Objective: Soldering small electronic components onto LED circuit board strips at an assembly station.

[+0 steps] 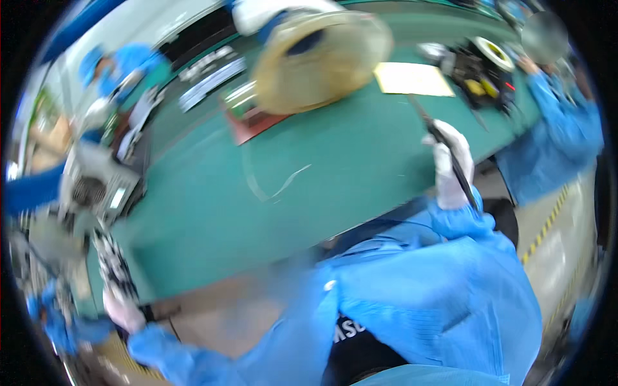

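Observation:
My right hand [454,164], in a white glove, is closed around a slim, dark, pointed tool [458,172] above the right part of the green table mat [309,212]. The tool's tip points away from me toward a pale yellow sheet; its exact kind is unclear. At the far left, by the mat's near corner, my gloved left hand [123,310] grips the near end of a long black-and-white patterned piece [114,267]. Motion blur hides that piece's detail. A thin, pale, bent strand [270,193] lies on the mat between my hands.
A cream funnel-shaped hood [322,67] hangs over the far side, near a red flat piece [251,127]. Left stands a grey box-shaped device [100,180]. Beyond the yellow sheet [413,79] are a tape roll [492,53] and dark tools. Co-workers in blue sit left and right [553,116].

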